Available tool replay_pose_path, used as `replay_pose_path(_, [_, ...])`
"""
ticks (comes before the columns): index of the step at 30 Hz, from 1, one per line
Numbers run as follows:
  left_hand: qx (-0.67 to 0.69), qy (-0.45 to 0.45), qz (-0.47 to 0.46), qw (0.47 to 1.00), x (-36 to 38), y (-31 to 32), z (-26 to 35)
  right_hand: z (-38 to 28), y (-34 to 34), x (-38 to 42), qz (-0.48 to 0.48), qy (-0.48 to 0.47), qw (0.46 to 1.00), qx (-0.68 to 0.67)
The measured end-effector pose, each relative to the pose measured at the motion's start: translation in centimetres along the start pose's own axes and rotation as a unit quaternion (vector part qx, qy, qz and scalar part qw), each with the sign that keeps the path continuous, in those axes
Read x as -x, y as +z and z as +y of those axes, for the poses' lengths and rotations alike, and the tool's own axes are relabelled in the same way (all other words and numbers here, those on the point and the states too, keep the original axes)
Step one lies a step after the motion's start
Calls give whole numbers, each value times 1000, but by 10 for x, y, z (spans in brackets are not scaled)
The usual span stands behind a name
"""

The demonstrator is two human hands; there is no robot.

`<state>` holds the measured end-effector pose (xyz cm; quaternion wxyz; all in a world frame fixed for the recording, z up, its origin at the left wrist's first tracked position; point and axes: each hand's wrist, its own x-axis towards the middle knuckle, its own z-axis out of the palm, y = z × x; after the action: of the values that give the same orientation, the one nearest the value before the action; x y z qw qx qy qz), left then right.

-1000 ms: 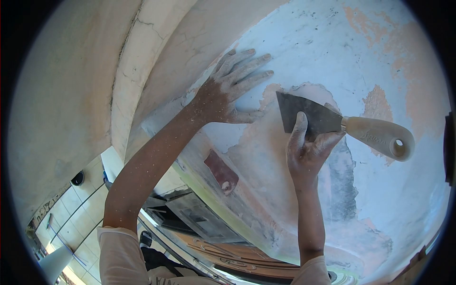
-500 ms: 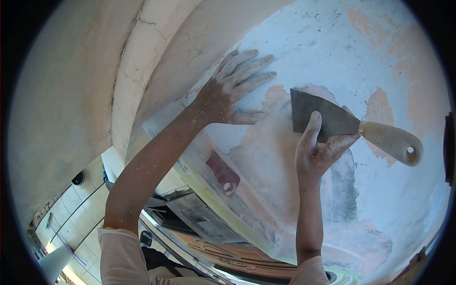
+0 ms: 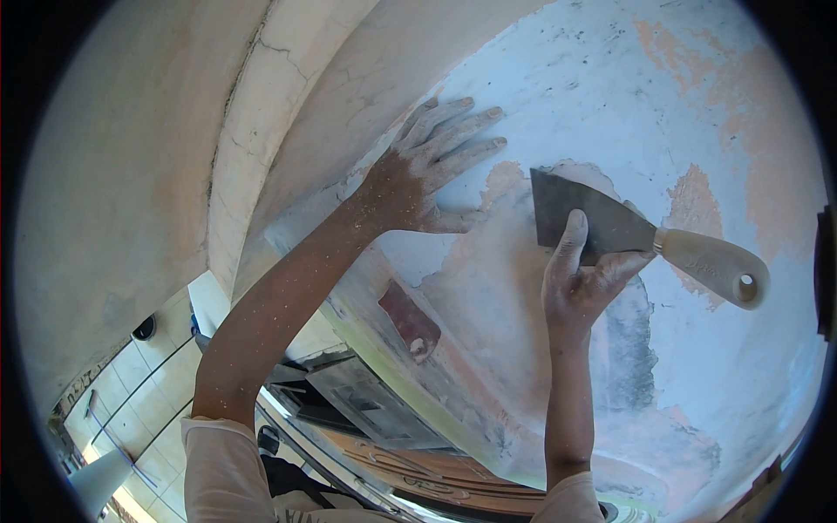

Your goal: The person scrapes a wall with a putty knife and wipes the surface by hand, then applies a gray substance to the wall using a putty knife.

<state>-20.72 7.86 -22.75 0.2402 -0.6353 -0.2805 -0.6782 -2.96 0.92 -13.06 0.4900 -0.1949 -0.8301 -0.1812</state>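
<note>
My right hand point(image 3: 588, 279) is closed on the blade of a putty knife point(image 3: 610, 222), thumb across the near face and the other fingers mostly behind it. The knife's pale handle point(image 3: 715, 266) with a hanging hole points off to the right, and its wide edge faces left by the wall. Spread flat against the painted wall point(image 3: 593, 96) is my left hand point(image 3: 427, 170), dusty white and holding nothing. Between the hands lies a scraped, powdery patch point(image 3: 493, 288) where the pale blue paint is gone. White dust specks cover my left forearm.
A dark red bare patch point(image 3: 410, 322) shows on the wall below my left hand. A cracked, curved plaster edge point(image 3: 261, 113) runs down the left. Lower down are a tiled floor point(image 3: 148, 392), a grey slatted panel point(image 3: 375, 401) and an orange-brown carved surface point(image 3: 418, 471).
The view has shifted very slightly. The putty knife sits a touch further left and lower, while my left hand stays flat on the wall.
</note>
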Motion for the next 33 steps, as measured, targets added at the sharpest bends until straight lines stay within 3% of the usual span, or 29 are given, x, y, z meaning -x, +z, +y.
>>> replay_pose_path(3, [3, -2, -2, 1000, -1, 1, 1, 5, -1, -5, -28, -106, 990, 87])
replay_pose_path(4, [5, -5, -1, 1000, -1, 0, 0, -2, 1, -11, 12, 49, 997, -53])
replay_pose_path(8, [-3, -2, -3, 1000, -2, -1, 1, 11, 8, -5, -22, -158, 980, 120])
replay_pose_path(11, [-1, -3, -1, 1000, -1, 0, 1, -2, 1, -15, 20, 81, 993, -83])
replay_pose_path(16, [7, -6, -2, 1000, -1, 0, 0, 3, 2, -8, -23, -98, 992, 80])
replay_pose_path(19, [2, -1, 3, 1000, -1, 0, 1, 8, 6, -9, 1, -164, 973, 165])
replay_pose_path(22, [7, -4, 0, 1000, -1, 0, 0, -1, 6, -11, 8, 10, 1000, -28])
replay_pose_path(28, [14, -4, 2, 1000, -1, 0, 0, 6, 9, -4, -35, -47, 998, 20])
replay_pose_path(31, [11, -6, 6, 1000, -1, 1, 1, 7, 14, 1, 15, -41, 999, -31])
replay_pose_path(33, [8, -3, 7, 1000, -2, 0, 1, 3, 9, -6, -2, -21, 1000, -17])
